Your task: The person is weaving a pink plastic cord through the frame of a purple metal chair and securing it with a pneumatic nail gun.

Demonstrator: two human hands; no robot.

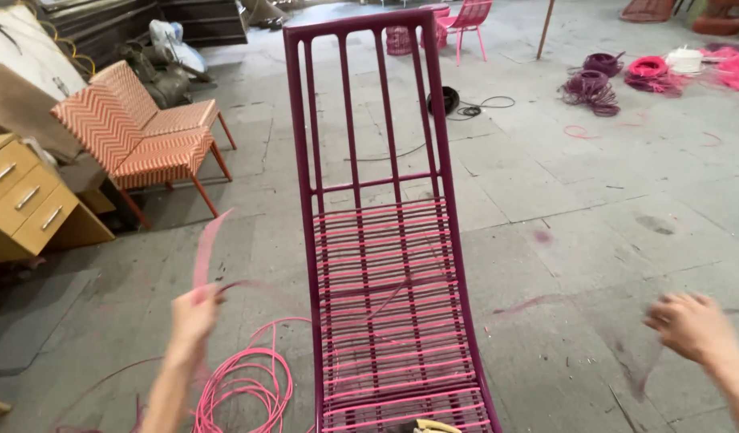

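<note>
Pink cord pinched in left hand; right hand loosely curled, empty, beside maroon frame.

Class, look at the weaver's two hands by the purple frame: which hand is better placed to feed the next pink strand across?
Probably the left hand: it grips the pink cord near the coil. The right hand looks empty.

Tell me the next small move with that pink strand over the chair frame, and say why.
Probably draw the pink strand across toward the magenta frame and pull it taut. The left hand holds it raised and slack, off to the side of the frame; the woven pink rows stop partway up, leaving bare slats above. The right hand looks blurred, and whether it grips anything is unclear.
</note>
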